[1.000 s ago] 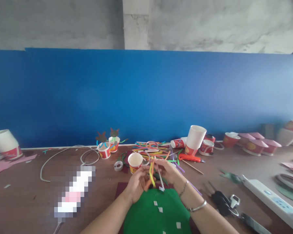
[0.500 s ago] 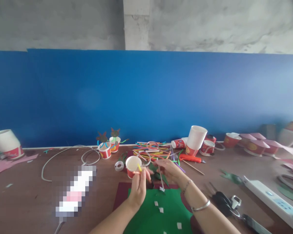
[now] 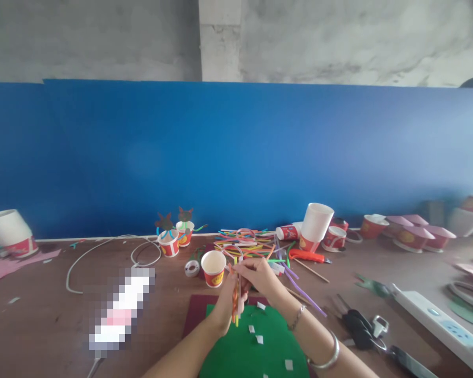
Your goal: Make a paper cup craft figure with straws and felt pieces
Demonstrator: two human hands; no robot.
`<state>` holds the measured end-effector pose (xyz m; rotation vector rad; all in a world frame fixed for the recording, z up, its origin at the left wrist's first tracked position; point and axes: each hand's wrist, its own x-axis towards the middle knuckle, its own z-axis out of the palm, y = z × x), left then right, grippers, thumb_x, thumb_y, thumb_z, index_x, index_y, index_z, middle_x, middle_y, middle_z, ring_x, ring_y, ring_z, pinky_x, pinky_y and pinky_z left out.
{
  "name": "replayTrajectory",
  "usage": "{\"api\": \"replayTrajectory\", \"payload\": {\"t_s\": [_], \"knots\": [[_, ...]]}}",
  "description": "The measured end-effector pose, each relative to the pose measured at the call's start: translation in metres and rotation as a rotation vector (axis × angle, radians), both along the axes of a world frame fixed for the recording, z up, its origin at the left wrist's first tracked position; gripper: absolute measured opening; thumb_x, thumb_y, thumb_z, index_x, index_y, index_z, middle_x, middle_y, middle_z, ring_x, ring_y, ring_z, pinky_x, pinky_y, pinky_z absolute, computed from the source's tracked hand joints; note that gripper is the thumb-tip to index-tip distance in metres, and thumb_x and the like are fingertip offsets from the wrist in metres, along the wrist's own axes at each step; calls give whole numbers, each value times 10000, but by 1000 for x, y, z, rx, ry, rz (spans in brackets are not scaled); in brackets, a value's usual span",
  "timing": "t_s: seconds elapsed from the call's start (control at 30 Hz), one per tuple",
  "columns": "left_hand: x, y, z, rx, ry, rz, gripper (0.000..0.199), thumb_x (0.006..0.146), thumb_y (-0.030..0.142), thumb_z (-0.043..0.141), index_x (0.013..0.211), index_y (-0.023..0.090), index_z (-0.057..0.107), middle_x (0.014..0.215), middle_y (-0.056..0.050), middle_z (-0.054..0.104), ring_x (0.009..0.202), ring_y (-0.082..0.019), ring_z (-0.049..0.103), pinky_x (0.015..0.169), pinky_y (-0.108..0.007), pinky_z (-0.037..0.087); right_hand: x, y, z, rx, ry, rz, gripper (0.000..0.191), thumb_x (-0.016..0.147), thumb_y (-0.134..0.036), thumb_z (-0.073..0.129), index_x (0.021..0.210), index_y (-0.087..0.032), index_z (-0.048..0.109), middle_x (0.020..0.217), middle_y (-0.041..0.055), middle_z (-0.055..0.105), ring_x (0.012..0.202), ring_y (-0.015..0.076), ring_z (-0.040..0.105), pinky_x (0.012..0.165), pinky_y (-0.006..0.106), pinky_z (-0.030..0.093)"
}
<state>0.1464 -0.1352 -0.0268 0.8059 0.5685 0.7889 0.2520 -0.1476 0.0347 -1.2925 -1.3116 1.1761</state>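
Coloured strips [image 3: 235,304] stand at lower centre, above a brown tabletop [image 3: 161,336], with a blue partition [image 3: 236,157] and grey concrete wall [image 3: 319,42] behind. They point up the frame, long axes near upright, bunched together. Left hand [image 3: 222,311] is wrapped round them; right hand [image 3: 261,278] pinches their upper ends. They're slender, straight, yellow, orange and whitish, over a flat green sheet [image 3: 256,359].

A craft workshop is indicated, roughly finished: bare concrete wall [image 3: 122,42] left exposed above a blue partition [image 3: 220,157]. The brown worktop [image 3: 35,320] is strewn with paper cups [image 3: 213,265], coloured strips [image 3: 246,243] and green paper [image 3: 244,357]; a tape roll [image 3: 192,268] and orange cutter [image 3: 309,255] are kept among them.
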Motion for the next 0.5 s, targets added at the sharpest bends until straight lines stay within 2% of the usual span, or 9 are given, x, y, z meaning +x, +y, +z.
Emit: {"api": "replayTrajectory", "payload": {"t_s": [0.1,0.2,0.3,0.37,0.43,0.5], "knots": [[-3,-7,3,89,30,37,409,658,488,734,791,194,482,547,77,490,391,-37,352,363,-167,164,1,1,-5,129,-140,-45,200,684,-305,683,547,-172,624,448,-25,542,420,108,483,423,220,352],[-6,-14,7,204,114,-4,396,730,534,641,696,189,449,454,72,437,342,-39,311,335,-178,148,3,2,-5,213,-195,-69,60,638,-203,701,675,-184,658,511,-33,575,480,113,501,473,220,367],[-7,-16,10,191,82,-4,414,735,557,616,681,207,402,433,97,353,337,-42,270,322,-169,178,4,3,-4,242,-153,-109,319,597,-176,731,903,-201,644,539,-64,563,508,108,499,506,217,378],[-7,-15,11,168,22,-21,417,711,551,642,700,212,398,439,112,312,341,-44,244,316,-165,231,5,4,-4,206,-54,-103,381,608,-229,744,966,-187,619,546,-70,555,483,97,484,484,211,364],[-8,-15,12,155,-28,-59,411,700,541,659,724,210,417,440,112,315,342,-49,255,315,-170,289,7,4,-3,110,39,-47,288,660,-334,723,867,-159,627,514,-62,539,420,79,446,428,205,317],[-9,-15,12,143,-52,-106,399,709,536,658,761,206,440,450,102,352,343,-55,286,314,-171,320,9,5,-4,34,90,11,290,696,-424,695,733,-149,615,467,-58,517,365,64,414,390,203,273]]}}
